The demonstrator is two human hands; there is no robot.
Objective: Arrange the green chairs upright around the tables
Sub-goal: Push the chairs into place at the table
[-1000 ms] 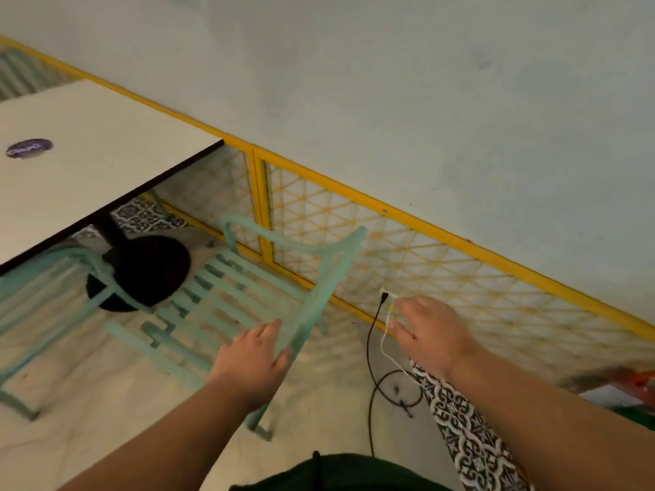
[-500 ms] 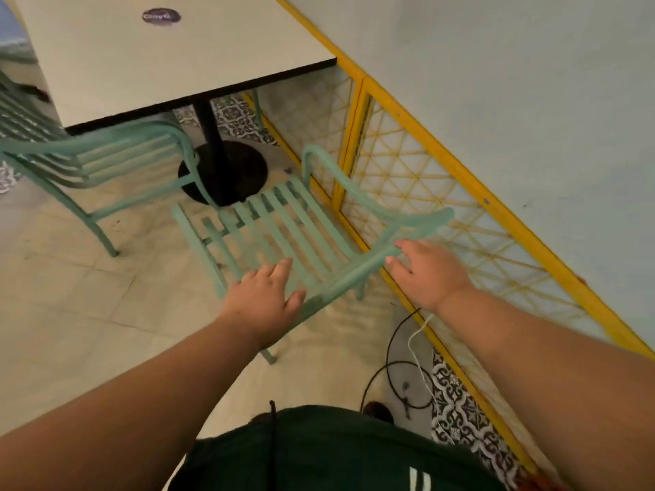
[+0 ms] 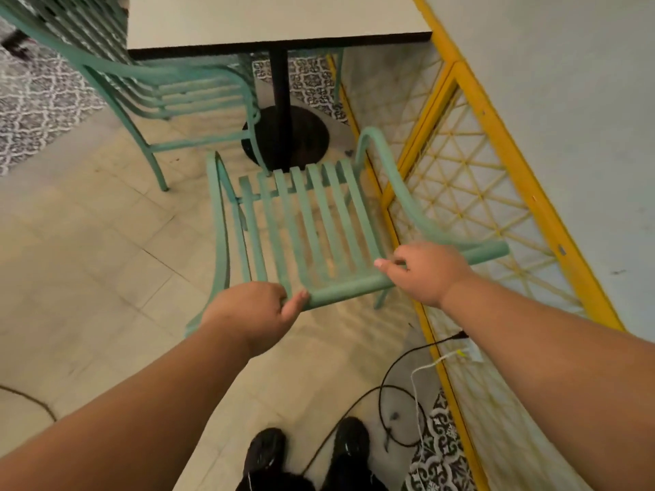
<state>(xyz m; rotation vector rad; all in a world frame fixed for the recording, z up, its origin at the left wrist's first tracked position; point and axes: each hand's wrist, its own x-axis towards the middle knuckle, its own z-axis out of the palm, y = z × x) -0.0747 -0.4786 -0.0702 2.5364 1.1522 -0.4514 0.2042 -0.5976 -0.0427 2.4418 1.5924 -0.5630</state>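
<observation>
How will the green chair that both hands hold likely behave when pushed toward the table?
Probably stiff: the chair looks like painted metal tubes and slats. Perhaps not light: the left hand and right hand both grip its top rail. Pushed at that height, it may tilt rather than slide.

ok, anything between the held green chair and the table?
Nothing lies on the floor between them. The left hand and right hand grip the green chair by its top rail; its seat front is near the table's black pedestal base, which may limit tucking in. A second green chair stands left, the yellow lattice fence right.
</observation>
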